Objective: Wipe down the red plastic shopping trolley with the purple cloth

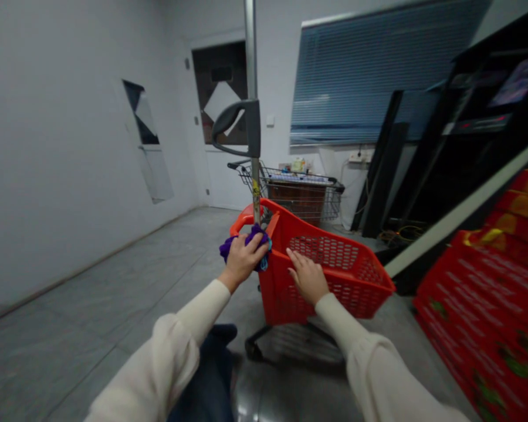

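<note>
Your left grip [242, 261] clutches a purple cloth [256, 235], your right grip [307, 275] lies open on the red cart basket [334, 287] — slackening could drop the cloth

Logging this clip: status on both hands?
Left hand clutching purple cloth at rim of red shopping cart. Right hand open, flat on its mesh side. Wire cart ahead; red crates at right.

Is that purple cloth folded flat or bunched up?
Bunched up: the purple cloth lies crumpled in lumps under the left hand.
</note>
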The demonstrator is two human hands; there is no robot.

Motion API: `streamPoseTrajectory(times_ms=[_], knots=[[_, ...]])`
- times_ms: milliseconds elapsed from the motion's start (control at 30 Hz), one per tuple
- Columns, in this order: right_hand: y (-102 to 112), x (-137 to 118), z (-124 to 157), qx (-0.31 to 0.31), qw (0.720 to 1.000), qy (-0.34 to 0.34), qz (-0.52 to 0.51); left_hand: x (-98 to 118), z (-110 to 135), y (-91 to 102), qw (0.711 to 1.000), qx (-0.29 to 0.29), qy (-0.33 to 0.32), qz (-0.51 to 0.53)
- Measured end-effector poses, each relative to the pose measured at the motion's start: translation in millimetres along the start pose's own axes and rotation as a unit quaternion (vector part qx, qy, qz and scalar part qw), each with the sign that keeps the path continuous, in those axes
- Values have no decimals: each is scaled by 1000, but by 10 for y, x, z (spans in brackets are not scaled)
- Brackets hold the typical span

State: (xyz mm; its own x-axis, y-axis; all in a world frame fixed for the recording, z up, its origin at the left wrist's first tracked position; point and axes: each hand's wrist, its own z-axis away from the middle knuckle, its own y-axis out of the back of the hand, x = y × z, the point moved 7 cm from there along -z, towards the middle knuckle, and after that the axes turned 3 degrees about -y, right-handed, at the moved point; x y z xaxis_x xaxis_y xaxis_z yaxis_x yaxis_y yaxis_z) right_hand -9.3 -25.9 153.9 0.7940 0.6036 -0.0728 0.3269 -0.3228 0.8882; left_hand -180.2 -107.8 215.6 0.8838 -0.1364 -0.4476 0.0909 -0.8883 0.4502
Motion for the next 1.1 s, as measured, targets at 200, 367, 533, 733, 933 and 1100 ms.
streamPoseTrajectory(times_ms=[200, 367, 533, 733, 933, 1100], knots=[[-63, -120, -82, 8, 1000, -10, -11, 492, 128, -220, 998, 41, 36, -15], [-96, -120, -75, 47, 998, -10, -39, 49, -50, -157, 982, 105, 157, -19], [-111, -130, -50, 75, 994, -10, -74, 206, 157, -310, 986, 99, 134, 10], [-100, -120, -49, 91, 992, -4, -92, 361, 477, -475, 984, 120, 131, 20], [-120, -134, -7, 91, 993, -3, -80, 248, 320, -477, 971, 127, 195, 46], [-126, -156, -22, 82, 994, -16, -70, 560, 613, -605, 984, 90, 137, 67]])
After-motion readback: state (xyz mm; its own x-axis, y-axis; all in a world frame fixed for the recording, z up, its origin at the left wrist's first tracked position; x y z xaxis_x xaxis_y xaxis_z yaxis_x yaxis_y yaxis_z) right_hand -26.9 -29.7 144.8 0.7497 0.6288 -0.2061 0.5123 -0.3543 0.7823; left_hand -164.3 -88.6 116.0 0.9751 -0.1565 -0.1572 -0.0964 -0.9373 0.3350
